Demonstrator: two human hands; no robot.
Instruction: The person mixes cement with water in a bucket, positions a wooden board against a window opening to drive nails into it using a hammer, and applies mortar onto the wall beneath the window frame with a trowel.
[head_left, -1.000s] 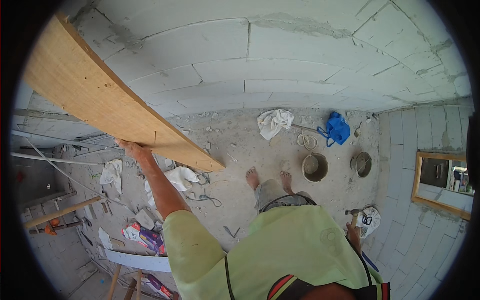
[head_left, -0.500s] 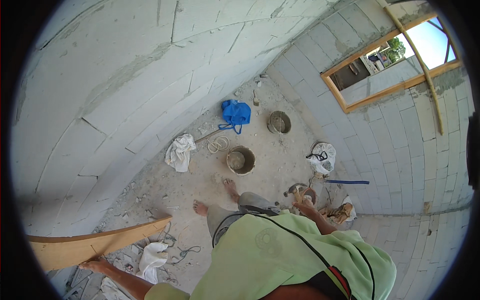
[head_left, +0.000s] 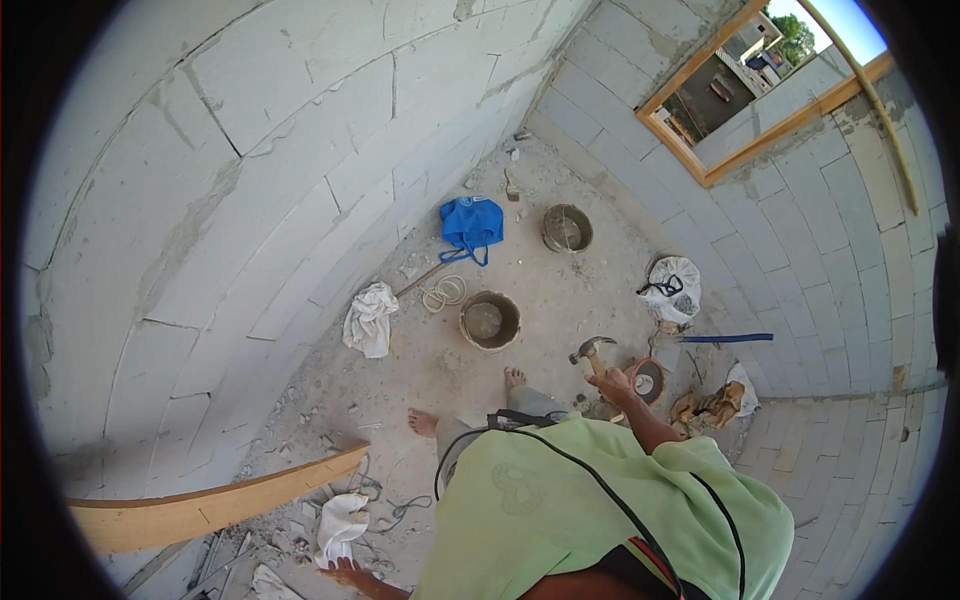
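The right hand [head_left: 612, 386] is gripping the claw hammer [head_left: 598, 361] below its head [head_left: 592, 346], presumably leaving that clear, while the empty left hand [head_left: 347, 575] is hovering near the wooden plank [head_left: 230, 508] by the wall [head_left: 200, 290].

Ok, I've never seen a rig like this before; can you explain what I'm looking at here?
There is no machine here, just a person with two bare hands. The view comes from a wide fisheye camera worn on the head and looking down, so straight edges bend near the rim. The right hand holds a hammer. The left hand is open beside a white cloth; I cannot tell whether they touch. A wooden board leads in from the left. On the gritty floor are a bucket near the feet, another farther off, and a blue bag.
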